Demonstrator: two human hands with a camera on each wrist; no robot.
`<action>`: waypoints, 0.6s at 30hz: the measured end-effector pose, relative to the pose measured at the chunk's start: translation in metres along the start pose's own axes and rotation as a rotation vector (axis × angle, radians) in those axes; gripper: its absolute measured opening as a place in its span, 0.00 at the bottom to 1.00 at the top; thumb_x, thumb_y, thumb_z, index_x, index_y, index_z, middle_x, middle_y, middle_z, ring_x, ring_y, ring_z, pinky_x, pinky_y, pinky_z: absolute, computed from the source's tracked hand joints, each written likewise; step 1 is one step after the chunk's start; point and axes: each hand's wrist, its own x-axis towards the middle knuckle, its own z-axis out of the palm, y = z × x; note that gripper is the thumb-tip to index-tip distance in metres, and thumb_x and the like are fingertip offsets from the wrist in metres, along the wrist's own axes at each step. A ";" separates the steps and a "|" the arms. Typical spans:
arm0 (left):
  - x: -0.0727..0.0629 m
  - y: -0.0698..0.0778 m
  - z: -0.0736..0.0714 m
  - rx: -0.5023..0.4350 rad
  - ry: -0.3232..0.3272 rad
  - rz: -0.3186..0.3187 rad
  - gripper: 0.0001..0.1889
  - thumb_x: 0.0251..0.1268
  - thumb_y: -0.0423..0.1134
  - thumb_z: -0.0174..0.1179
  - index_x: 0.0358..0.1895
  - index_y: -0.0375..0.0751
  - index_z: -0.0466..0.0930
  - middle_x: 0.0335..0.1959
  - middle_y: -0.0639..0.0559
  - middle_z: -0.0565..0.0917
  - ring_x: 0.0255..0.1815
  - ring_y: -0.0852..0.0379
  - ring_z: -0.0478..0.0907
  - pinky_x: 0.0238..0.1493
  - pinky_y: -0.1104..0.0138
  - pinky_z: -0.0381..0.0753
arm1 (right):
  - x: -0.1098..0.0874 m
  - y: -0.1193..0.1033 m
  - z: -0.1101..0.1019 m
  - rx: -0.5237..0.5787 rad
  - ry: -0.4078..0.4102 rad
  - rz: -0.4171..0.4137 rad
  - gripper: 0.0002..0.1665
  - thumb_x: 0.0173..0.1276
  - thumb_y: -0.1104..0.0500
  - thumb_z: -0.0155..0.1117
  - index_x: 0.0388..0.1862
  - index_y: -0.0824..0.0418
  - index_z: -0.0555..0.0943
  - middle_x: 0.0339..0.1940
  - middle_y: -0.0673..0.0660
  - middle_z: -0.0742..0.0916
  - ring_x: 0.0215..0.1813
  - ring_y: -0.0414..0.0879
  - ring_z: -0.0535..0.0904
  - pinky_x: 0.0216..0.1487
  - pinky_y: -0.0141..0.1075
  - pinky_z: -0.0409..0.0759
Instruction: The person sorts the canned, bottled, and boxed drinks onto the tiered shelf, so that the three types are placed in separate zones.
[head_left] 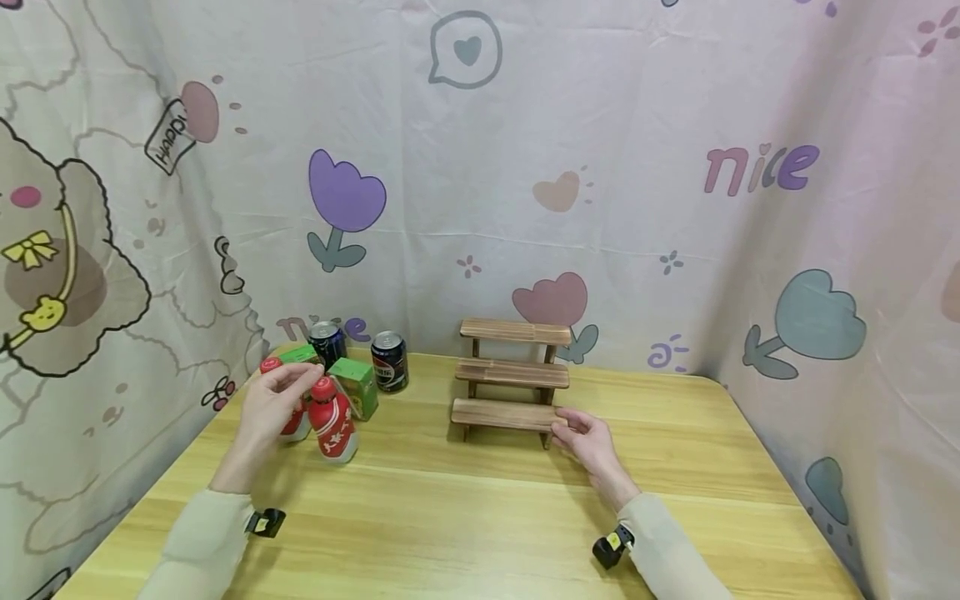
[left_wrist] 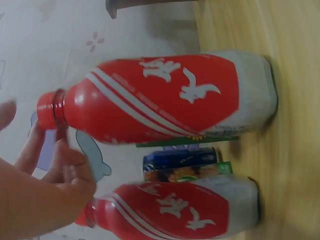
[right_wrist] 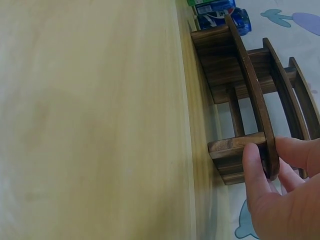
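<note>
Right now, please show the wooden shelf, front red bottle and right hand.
Wooden shelf [head_left: 512, 372]: head view, middle step.
Front red bottle [head_left: 333, 423]: head view, red side.
Right hand [head_left: 590, 446]: head view, back of hand.

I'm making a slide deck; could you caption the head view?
Left hand at a red bottle, right hand gripping a wooden rack, with two cans farther back.

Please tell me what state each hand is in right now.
Left hand: open, fingers near the cap of the front red bottle; contact unclear.
Right hand: holding the wooden shelf by its lowest step.
</note>
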 end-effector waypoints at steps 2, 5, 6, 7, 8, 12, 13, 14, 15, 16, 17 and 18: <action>0.001 -0.006 -0.003 0.008 -0.077 -0.010 0.22 0.66 0.55 0.62 0.54 0.42 0.81 0.36 0.75 0.81 0.35 0.68 0.76 0.34 0.71 0.79 | -0.001 -0.001 0.000 0.002 -0.002 -0.001 0.24 0.67 0.70 0.62 0.62 0.73 0.75 0.52 0.66 0.82 0.44 0.43 0.84 0.50 0.37 0.84; 0.002 -0.010 -0.006 0.020 -0.153 -0.012 0.26 0.67 0.54 0.61 0.59 0.38 0.77 0.39 0.76 0.81 0.39 0.71 0.76 0.35 0.71 0.78 | 0.000 -0.001 -0.001 0.004 -0.008 0.001 0.24 0.67 0.70 0.62 0.62 0.72 0.75 0.53 0.66 0.81 0.44 0.44 0.84 0.50 0.37 0.84; 0.002 -0.011 -0.007 0.029 -0.170 -0.014 0.27 0.67 0.54 0.61 0.60 0.37 0.76 0.39 0.76 0.81 0.40 0.72 0.76 0.37 0.71 0.78 | -0.001 -0.002 -0.001 0.006 -0.008 0.005 0.23 0.67 0.70 0.62 0.62 0.72 0.75 0.53 0.66 0.81 0.44 0.44 0.84 0.50 0.37 0.84; 0.003 -0.012 -0.008 0.037 -0.184 -0.017 0.28 0.67 0.54 0.61 0.61 0.37 0.75 0.40 0.75 0.81 0.42 0.72 0.76 0.38 0.71 0.78 | -0.001 -0.002 -0.001 0.004 -0.012 0.000 0.23 0.67 0.70 0.62 0.62 0.72 0.75 0.52 0.66 0.81 0.44 0.44 0.84 0.50 0.37 0.84; 0.003 -0.012 -0.008 0.048 -0.196 -0.021 0.28 0.67 0.54 0.61 0.62 0.37 0.74 0.41 0.74 0.80 0.43 0.73 0.76 0.39 0.72 0.78 | -0.001 -0.002 -0.001 0.004 -0.012 0.002 0.23 0.67 0.70 0.62 0.62 0.72 0.75 0.52 0.66 0.81 0.44 0.44 0.84 0.50 0.37 0.84; 0.005 -0.017 -0.010 0.065 -0.253 -0.041 0.31 0.66 0.53 0.63 0.65 0.37 0.72 0.46 0.69 0.79 0.46 0.73 0.75 0.46 0.74 0.76 | -0.001 -0.002 -0.001 0.004 -0.012 0.002 0.23 0.67 0.71 0.62 0.62 0.72 0.75 0.53 0.65 0.81 0.43 0.43 0.84 0.50 0.36 0.84; 0.005 -0.018 -0.011 0.070 -0.270 -0.043 0.31 0.66 0.52 0.63 0.66 0.36 0.71 0.47 0.67 0.79 0.47 0.73 0.74 0.47 0.74 0.76 | -0.001 -0.002 0.000 0.002 -0.013 -0.001 0.23 0.67 0.71 0.61 0.62 0.73 0.75 0.53 0.66 0.80 0.43 0.43 0.84 0.49 0.36 0.84; 0.006 -0.020 -0.012 0.074 -0.286 -0.046 0.32 0.65 0.51 0.64 0.66 0.36 0.70 0.48 0.66 0.79 0.47 0.74 0.74 0.47 0.75 0.75 | -0.001 -0.002 0.000 0.003 -0.010 0.004 0.23 0.67 0.72 0.61 0.62 0.72 0.75 0.53 0.65 0.81 0.43 0.43 0.84 0.49 0.35 0.84; 0.007 -0.022 -0.012 0.075 -0.302 -0.048 0.32 0.65 0.51 0.64 0.67 0.36 0.69 0.49 0.65 0.79 0.47 0.74 0.74 0.48 0.75 0.75 | 0.000 -0.001 0.000 0.001 -0.010 0.001 0.23 0.67 0.72 0.61 0.62 0.72 0.75 0.53 0.65 0.81 0.43 0.43 0.84 0.49 0.35 0.84; 0.007 -0.024 -0.013 0.077 -0.318 -0.050 0.33 0.65 0.50 0.65 0.68 0.36 0.68 0.50 0.63 0.79 0.47 0.74 0.74 0.48 0.75 0.75 | 0.000 -0.001 0.000 0.001 -0.010 0.000 0.23 0.67 0.72 0.61 0.62 0.72 0.75 0.53 0.65 0.81 0.43 0.43 0.84 0.49 0.35 0.84; 0.007 -0.025 -0.014 0.083 -0.333 -0.052 0.33 0.65 0.50 0.65 0.68 0.36 0.67 0.52 0.61 0.79 0.48 0.74 0.74 0.49 0.74 0.74 | 0.000 -0.001 0.000 0.000 -0.010 0.000 0.23 0.67 0.71 0.61 0.62 0.72 0.75 0.53 0.65 0.81 0.43 0.43 0.84 0.49 0.35 0.85; 0.008 -0.027 -0.015 0.089 -0.350 -0.053 0.34 0.65 0.49 0.65 0.69 0.37 0.67 0.55 0.58 0.79 0.49 0.74 0.74 0.51 0.73 0.74 | 0.000 -0.001 0.000 0.003 -0.008 0.003 0.23 0.67 0.72 0.62 0.62 0.72 0.75 0.52 0.65 0.81 0.43 0.43 0.84 0.49 0.35 0.85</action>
